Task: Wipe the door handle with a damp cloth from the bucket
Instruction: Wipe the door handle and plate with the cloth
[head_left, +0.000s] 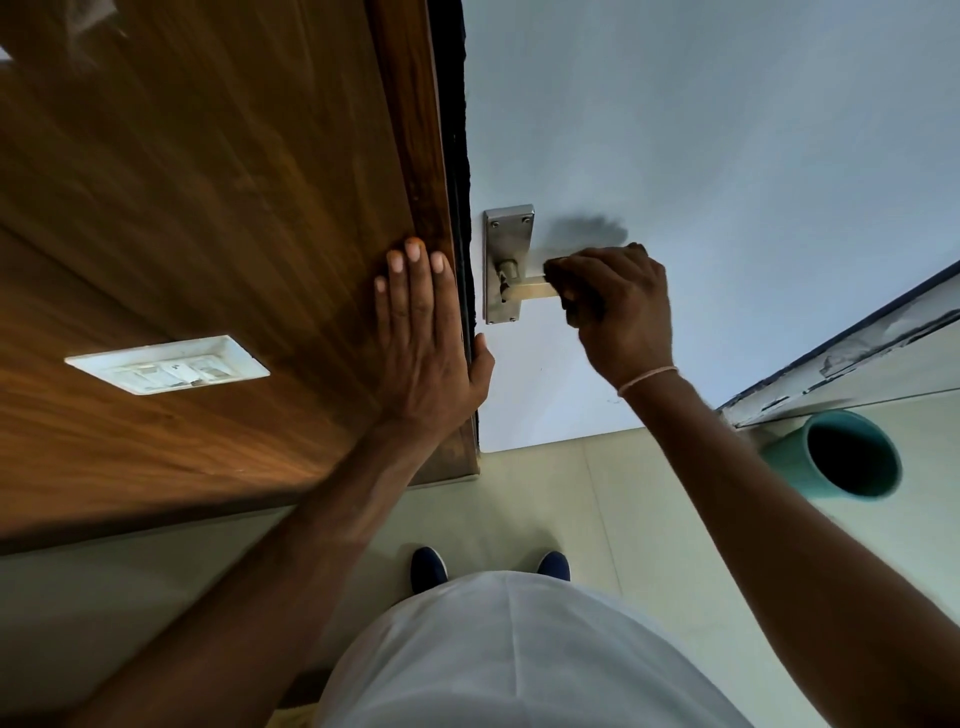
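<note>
Lever handle (530, 290) juts rightward from its steel plate (508, 262) into the right hand (615, 306), whose grip is clenched around its far end; no cloth shows. Left hand (423, 338) lies flat, fingers spread, on the wooden frame (208, 208); teal bucket (836, 454) stands right.

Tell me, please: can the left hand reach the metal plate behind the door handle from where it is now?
Probably yes. The left hand lies flat on the wooden frame, right beside the metal plate, with nothing between them.

Single head view, steeply downward, close on door (727, 130) and floor (597, 493).
</note>
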